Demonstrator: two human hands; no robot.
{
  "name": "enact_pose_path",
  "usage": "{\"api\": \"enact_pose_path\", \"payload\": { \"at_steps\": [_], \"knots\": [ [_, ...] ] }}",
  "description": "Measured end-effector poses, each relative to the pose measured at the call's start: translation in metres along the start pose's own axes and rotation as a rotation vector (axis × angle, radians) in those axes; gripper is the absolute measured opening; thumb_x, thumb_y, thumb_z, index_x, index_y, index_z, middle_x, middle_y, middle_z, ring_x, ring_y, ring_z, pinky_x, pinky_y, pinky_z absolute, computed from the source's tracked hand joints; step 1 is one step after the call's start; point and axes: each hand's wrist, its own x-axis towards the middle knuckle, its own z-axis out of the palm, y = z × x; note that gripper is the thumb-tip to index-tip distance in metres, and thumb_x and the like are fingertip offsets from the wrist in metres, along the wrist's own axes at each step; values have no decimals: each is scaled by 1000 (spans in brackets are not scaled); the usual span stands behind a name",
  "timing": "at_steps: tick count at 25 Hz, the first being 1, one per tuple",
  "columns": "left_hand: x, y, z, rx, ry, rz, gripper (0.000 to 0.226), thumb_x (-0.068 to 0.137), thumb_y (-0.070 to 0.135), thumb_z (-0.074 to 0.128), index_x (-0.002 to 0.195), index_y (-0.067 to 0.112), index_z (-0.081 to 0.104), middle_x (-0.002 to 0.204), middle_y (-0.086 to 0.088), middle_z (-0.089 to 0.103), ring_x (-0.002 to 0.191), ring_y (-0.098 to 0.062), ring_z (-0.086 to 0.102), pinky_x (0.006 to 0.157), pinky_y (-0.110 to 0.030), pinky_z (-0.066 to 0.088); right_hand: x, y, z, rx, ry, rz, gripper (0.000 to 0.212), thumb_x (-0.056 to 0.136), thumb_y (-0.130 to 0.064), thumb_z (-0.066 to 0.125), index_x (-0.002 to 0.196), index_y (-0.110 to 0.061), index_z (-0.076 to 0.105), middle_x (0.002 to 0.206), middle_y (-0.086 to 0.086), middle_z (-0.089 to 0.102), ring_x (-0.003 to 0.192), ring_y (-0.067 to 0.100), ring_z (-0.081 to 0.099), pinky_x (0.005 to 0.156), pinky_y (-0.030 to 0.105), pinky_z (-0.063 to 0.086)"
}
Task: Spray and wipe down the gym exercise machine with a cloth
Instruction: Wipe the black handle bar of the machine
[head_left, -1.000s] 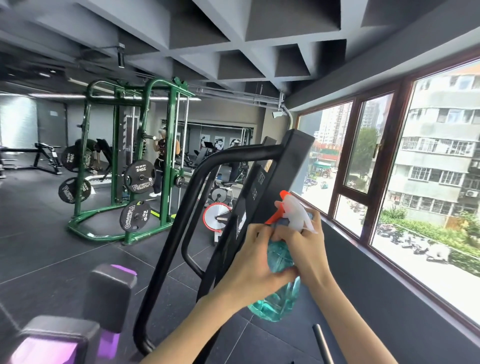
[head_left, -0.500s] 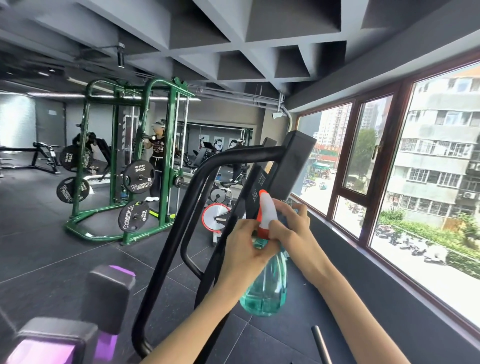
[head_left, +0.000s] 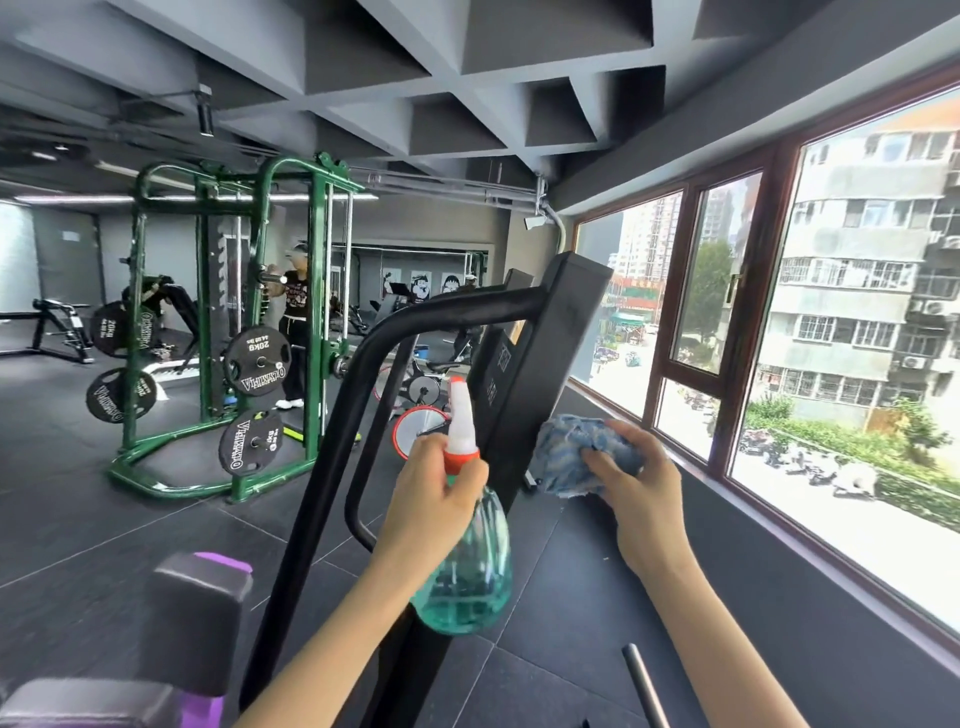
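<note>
**Hands apart: bottle in the left, cloth on the machine in the right**

My left hand (head_left: 431, 499) is curled round the neck of the spray bottle (head_left: 470, 571) and holds it upright, with the white and orange head at twelve o'clock above my knuckles. My right hand (head_left: 641, 493) is well clear of it, out at three o'clock. It clutches a bunched blue cloth (head_left: 574, 457) and presses it against the right edge of the machine (head_left: 556, 332), on the tall black post that leans away from me. The bottle hangs in front of the lower part of that post, and I cannot tell whether it touches it.

I judge the spraying to be on hold and the wiping to be the step in hand. I cannot tell from here whether the black surface is wet.

The next move falls to the right hand. It should keep its palm pressed on the cloth and draw it along the post toward twelve o'clock, up to the square top, then back toward six. The left hand only has to keep the bottle steady and out of the cloth's path. The curved handlebar (head_left: 415, 332), running off at ten o'clock from the post, looks to be untouched so far and would come after. The green rack (head_left: 314, 312) at nine o'clock and the window (head_left: 857, 338) at three are not part of this.
</note>
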Motion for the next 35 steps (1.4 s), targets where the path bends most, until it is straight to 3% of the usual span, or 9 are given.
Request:
{"api": "enact_pose_path", "payload": {
  "at_steps": [3,5,9,12,16,20,24,27,35],
  "knots": [
    [8,-4,0,62,80,8,5,94,15,53,96,10,54,94,-15,62,65,-16,49,53,-12,37,30,3,0,136,140,52,44,59,-53,75,93,-29,59,117,15,57,109,30,58,90,50,51],
    [12,-5,2,67,135,26,11,93,13,56,103,11,58,94,-13,62,67,-15,54,55,-11,38,48,-3,8,175,187,25,45,69,-52,72,96,-22,51,119,8,50,102,22,56,86,33,52],
    [24,6,16,224,165,41,10,92,18,56,101,14,58,73,-2,56,50,0,46,52,-15,38,47,6,47,246,3,-162,27,91,-29,58,86,-13,38,83,2,41,73,11,42,66,17,42],
    [24,19,35,383,170,43,12,94,17,54,84,22,50,63,4,50,47,-1,46,51,-15,36,50,27,44,228,-82,-396,35,84,-40,57,78,-11,39,83,2,44,79,21,46,72,29,39],
    [26,33,59,461,374,-63,31,92,29,59,66,18,46,53,5,47,49,-10,42,50,-23,29,75,29,33,278,-193,-549,28,82,-28,68,92,-31,42,99,-21,46,96,3,50,83,13,37],
    [23,30,70,462,489,-198,34,89,27,60,65,5,52,60,-1,57,51,-14,42,53,-30,31,91,10,42,199,-167,-864,43,88,-18,62,126,-29,47,124,-7,38,114,18,42,100,28,38],
    [18,32,70,309,555,-257,29,92,25,49,64,19,56,70,6,65,63,-10,52,57,-21,34,103,27,48,-158,-34,-1377,31,98,-17,43,126,-23,56,134,1,42,119,29,40,101,46,36],
    [9,30,76,272,542,-300,20,93,24,47,87,20,66,103,2,72,83,-11,65,67,-13,42,125,17,43,-312,-12,-1644,33,91,-17,59,124,-17,64,129,3,57,115,28,43,101,45,35],
    [4,37,79,316,755,-331,34,94,20,46,99,-11,58,110,-7,54,99,-28,62,69,-25,42,119,-46,54,-595,37,-1592,33,87,-3,37,102,-9,67,104,7,59,100,30,39,99,41,33]
  ]
}}
